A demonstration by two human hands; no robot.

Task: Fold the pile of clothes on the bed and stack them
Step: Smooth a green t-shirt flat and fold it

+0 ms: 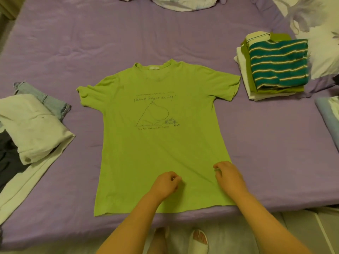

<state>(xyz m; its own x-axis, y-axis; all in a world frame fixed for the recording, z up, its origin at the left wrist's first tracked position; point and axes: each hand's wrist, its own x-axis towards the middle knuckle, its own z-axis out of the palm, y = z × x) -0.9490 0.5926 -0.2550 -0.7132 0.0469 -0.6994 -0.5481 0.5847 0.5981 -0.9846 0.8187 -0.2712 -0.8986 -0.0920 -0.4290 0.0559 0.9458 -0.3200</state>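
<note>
Green T-shirt (156,140): spread flat, print up, hem at the bed's (256,143) near edge.
Left hand (166,184): grip pinching the shirt's lower middle.
Right hand (228,176): grip curled on the shirt's right side.
Folded stack (275,66): near the bed's right edge.

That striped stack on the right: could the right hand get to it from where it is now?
Probably yes. The right hand rests on the green T-shirt, and only bare purple sheet lies between it and the folded stack. It sits farther up the bed, so some leaning may be needed.
</note>
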